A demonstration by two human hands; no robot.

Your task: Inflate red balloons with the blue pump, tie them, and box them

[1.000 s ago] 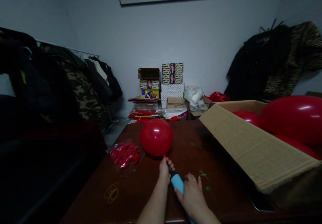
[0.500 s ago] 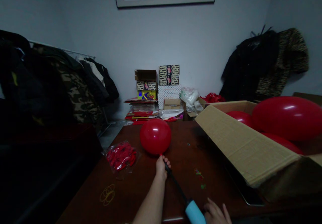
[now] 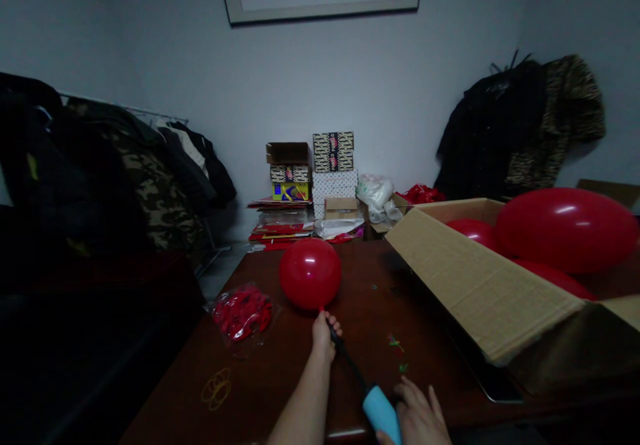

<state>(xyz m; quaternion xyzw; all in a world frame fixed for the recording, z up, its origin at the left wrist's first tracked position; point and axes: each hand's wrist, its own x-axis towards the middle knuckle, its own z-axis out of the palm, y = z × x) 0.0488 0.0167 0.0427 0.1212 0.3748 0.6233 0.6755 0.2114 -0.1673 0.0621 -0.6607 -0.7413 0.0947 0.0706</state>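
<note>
My left hand (image 3: 325, 335) is closed around the black nozzle end of a blue and black balloon pump (image 3: 383, 413), pinching the neck of a round, inflated red balloon (image 3: 310, 274) there. The balloon rests over the table just beyond my fingers. At the lower edge, my right hand (image 3: 423, 415) lies beside the pump's blue barrel. Its fingers are stretched out and apart, and the thumb shows by the barrel's near end. Whether the palm touches the pump I cannot tell.
On the wooden table (image 3: 280, 392) lie a clear bag of red balloons (image 3: 243, 313), yellow rubber bands (image 3: 217, 389) and small coloured bits (image 3: 396, 344). An open cardboard box (image 3: 480, 285) with large red balloons (image 3: 565, 230) stands on the right. Stacked boxes (image 3: 333, 152) stand behind.
The view has tilted slightly. My right hand and the pump's barrel have shifted a little up and left, and the right thumb now shows by the barrel. My left hand keeps its hold.
</note>
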